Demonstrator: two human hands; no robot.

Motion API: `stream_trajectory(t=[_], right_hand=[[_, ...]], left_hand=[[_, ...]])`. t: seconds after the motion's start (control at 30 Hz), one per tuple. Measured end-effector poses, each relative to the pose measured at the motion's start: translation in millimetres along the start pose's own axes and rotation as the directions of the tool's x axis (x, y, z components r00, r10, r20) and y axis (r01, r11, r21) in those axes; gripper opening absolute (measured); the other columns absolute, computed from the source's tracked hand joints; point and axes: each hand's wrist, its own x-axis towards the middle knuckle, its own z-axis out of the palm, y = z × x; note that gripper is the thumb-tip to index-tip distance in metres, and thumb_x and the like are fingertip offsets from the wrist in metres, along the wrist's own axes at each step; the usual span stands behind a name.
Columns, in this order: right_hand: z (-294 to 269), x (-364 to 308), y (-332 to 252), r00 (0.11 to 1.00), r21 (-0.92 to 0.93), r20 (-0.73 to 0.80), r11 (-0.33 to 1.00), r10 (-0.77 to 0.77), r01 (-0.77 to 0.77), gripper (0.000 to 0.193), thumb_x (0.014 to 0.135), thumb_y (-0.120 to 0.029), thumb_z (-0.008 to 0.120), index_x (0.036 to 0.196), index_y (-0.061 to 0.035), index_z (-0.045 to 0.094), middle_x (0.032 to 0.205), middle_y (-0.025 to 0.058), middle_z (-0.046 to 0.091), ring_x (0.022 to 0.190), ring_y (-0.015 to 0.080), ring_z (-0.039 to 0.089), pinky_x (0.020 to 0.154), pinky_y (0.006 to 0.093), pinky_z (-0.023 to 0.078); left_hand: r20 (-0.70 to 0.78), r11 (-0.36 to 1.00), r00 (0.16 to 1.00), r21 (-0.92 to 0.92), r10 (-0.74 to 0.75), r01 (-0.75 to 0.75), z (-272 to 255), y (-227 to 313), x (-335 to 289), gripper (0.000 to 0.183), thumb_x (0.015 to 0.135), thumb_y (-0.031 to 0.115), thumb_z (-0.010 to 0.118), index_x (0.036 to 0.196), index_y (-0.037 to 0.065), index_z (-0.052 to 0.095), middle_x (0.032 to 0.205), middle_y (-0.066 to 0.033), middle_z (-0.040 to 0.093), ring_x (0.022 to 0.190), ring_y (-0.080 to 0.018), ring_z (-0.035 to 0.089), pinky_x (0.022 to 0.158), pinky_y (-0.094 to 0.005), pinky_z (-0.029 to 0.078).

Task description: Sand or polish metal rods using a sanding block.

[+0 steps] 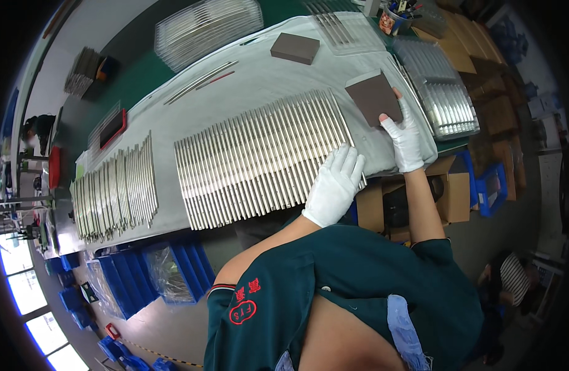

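A long row of slim silver metal rods [253,161] lies side by side on the pale cloth-covered table. My left hand [337,185], in a white glove, rests flat with fingers stretched out over the near right end of this row. My right hand [403,142], also gloved, with thumb and a fingertip bare, grips a flat dark grey-brown block [372,98] by its right and near edges. The block is to the right of the rods, over the cloth. A second similar block [295,48] lies farther back.
A smaller bunch of rods [114,188] lies at the left, below a red-edged tray [113,128]. Thin loose rods [201,81] sit behind the row. Clear plastic trays are stacked at the back [208,31] and right [438,86]. Blue bins [127,281] and a cardboard box [454,195] stand below.
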Motion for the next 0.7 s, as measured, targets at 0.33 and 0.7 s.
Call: stream_trajectory(t=[0.33, 0.7], right_hand=[[23.7, 24.2, -71.5, 0.769, -0.514, 0.543, 0.857, 0.337, -0.013, 0.049, 0.084, 0.002, 0.061, 0.130, -0.0132, 0.057, 0.128, 0.0026, 0.058, 0.111, 0.0108, 0.055, 0.095, 0.0237, 0.045], [22.1, 24.5, -62.9, 0.801, -0.524, 0.563, 0.837, 0.202, 0.157, 0.051, 0.083, 0.005, 0.061, 0.130, -0.0130, 0.056, 0.125, 0.0049, 0.061, 0.109, 0.0129, 0.058, 0.096, 0.0243, 0.045]], left_hand=[[-0.081, 0.992, 0.996, -0.114, 0.038, -0.047, -6.3, 1.3, -4.5, 0.043, 0.076, 0.032, 0.066, 0.105, 0.002, 0.055, 0.115, -0.0159, 0.055, 0.113, -0.0334, 0.053, 0.096, -0.0428, 0.044], [-0.110, 0.977, 0.992, -0.196, 0.066, -0.087, -8.1, 0.9, -2.3, 0.030, 0.074, 0.024, 0.065, 0.091, 0.000, 0.055, 0.111, -0.0184, 0.053, 0.114, -0.0343, 0.051, 0.099, -0.0424, 0.041]])
